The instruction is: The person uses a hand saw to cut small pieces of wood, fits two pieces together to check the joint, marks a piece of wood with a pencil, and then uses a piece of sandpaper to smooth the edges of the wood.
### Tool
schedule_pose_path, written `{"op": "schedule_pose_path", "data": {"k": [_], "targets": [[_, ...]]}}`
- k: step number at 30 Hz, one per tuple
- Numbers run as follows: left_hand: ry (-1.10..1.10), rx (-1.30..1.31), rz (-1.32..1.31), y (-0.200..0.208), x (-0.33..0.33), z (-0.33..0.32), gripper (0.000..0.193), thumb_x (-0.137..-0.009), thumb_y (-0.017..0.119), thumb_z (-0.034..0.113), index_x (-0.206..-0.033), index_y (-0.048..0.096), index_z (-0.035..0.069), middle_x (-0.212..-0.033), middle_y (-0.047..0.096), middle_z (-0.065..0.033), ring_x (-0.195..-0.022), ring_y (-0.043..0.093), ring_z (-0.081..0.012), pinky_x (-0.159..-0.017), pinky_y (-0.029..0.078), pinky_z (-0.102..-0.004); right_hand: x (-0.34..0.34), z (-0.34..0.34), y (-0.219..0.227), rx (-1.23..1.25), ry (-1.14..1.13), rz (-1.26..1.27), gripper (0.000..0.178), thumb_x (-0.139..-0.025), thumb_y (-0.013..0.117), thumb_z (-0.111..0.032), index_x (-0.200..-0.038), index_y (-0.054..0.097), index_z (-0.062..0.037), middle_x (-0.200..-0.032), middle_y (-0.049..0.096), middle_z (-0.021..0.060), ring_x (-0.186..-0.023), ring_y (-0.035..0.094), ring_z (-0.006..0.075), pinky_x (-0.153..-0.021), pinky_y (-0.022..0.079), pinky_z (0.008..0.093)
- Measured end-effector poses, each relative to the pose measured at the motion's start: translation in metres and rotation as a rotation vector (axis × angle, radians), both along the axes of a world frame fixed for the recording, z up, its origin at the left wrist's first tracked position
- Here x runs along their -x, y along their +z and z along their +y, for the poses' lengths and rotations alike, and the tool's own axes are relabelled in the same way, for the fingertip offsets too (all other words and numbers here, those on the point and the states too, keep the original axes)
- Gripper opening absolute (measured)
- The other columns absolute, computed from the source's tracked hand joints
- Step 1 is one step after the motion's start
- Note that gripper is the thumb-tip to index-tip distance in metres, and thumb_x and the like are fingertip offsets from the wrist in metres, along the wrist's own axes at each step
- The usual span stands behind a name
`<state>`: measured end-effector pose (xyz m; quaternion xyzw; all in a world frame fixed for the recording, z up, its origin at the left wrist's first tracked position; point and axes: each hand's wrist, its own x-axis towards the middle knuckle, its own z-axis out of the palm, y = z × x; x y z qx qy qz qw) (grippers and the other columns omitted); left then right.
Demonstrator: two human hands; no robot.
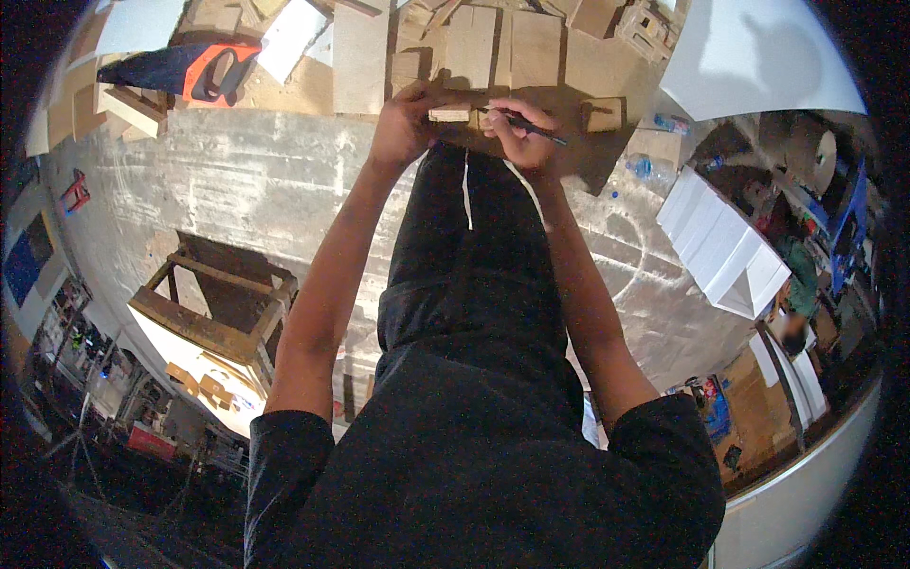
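Note:
At the workbench edge, my left hand point(403, 131) has its fingers closed around the end of a small pale wooden block point(448, 115). My right hand point(523, 142) pinches a dark pen point(538, 130), its tip pointing left toward the block. The pen's tip is too small to tell whether it touches the wood. Under and beyond both hands lie flat brown board pieces point(536, 52), some side by side. A handsaw point(216, 74) with an orange and black handle rests on the boards to the left.
A wooden stool-like frame point(204, 327) stands on the concrete floor point(256, 180) at lower left. A white box point(718, 242) and a clear plastic bottle point(646, 169) are at right. Another person point(801, 275) is beyond the box. A white panel point(758, 57) fills the upper right.

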<state>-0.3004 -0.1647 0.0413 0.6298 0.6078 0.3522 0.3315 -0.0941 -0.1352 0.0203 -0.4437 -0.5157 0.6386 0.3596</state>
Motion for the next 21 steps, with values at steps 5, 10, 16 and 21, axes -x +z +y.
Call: {"op": "schedule_pose_path", "data": {"k": [5,10,16,21], "targets": [[0.044,0.009,-0.025,-0.003,0.0,-0.003,0.054,-0.057,0.073,-0.007,-0.107,0.071,0.012,-0.095,0.065,-0.0108,-0.084,0.066,-0.0268,-0.071,0.054,-0.0354,0.001,-0.004,0.003,-0.089,-0.011,-0.162,0.014,-0.089,0.064,-0.006,-0.098,0.066,0.0046,-0.081,0.07,0.0119,-0.072,0.069,0.0144,-0.065,0.056,0.0246],[0.018,0.006,-0.015,-0.002,0.0,-0.001,0.053,-0.058,0.069,-0.01,-0.105,0.072,0.012,-0.093,0.065,-0.0099,-0.082,0.065,-0.0264,-0.067,0.052,-0.0352,0.01,-0.013,-0.01,-0.153,-0.186,-0.044,0.009,-0.085,0.068,-0.004,-0.09,0.066,0.0032,-0.077,0.069,0.0119,-0.07,0.069,0.0147,-0.063,0.056,0.0247],[0.022,0.025,0.011,0.003,0.0,-0.002,0.048,-0.061,0.077,-0.003,-0.106,0.072,0.012,-0.095,0.065,-0.0101,-0.082,0.065,-0.0265,-0.069,0.053,-0.0344,0.008,-0.014,-0.015,0.082,-0.211,0.153,0.008,-0.083,0.07,-0.004,-0.085,0.064,0.002,-0.076,0.068,0.0106,-0.067,0.068,0.0141,-0.059,0.055,0.0251],[0.016,-0.035,0.015,0.007,-0.003,0.001,0.048,-0.061,0.083,0.005,-0.107,0.072,0.013,-0.095,0.065,-0.0099,-0.083,0.065,-0.0247,-0.071,0.053,-0.0339,0.016,-0.015,-0.01,-0.218,-0.184,-0.132,0.01,-0.083,0.071,-0.005,-0.084,0.064,0.0018,-0.075,0.068,0.0099,-0.064,0.067,0.0134,-0.056,0.053,0.0256]]}}
